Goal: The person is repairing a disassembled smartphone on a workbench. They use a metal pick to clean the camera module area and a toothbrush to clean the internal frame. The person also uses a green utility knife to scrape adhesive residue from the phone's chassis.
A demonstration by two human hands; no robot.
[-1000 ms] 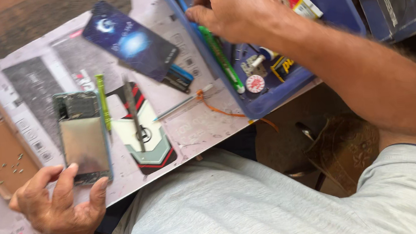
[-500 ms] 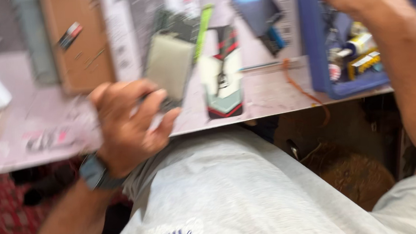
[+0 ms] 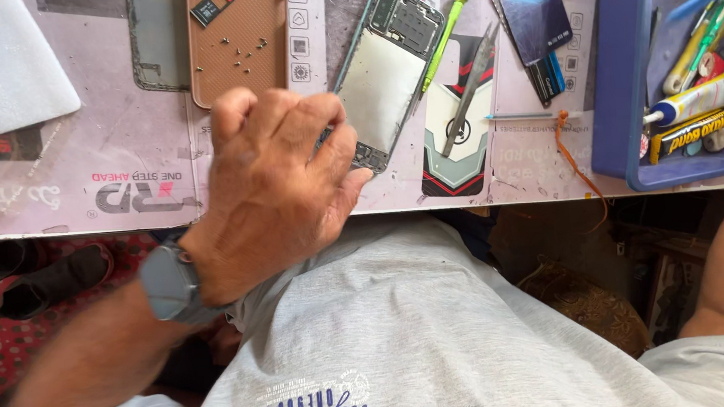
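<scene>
My left hand (image 3: 278, 180) sits curled at the near edge of the mat (image 3: 117, 154), fingertips pinching the near corner of the opened phone (image 3: 386, 77). The phone lies tilted, just right of the hand. Green screwdriver (image 3: 442, 38) and tweezers (image 3: 469, 92) lie right of the phone. Only my right forearm shows, hand out of frame; blue tray (image 3: 620, 97) far right.

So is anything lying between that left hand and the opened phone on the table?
Nothing visible does. The left hand already rests its fingertips on the lower edge of the opened phone. The green screwdriver and tweezers lie on the phone's far side.
</scene>
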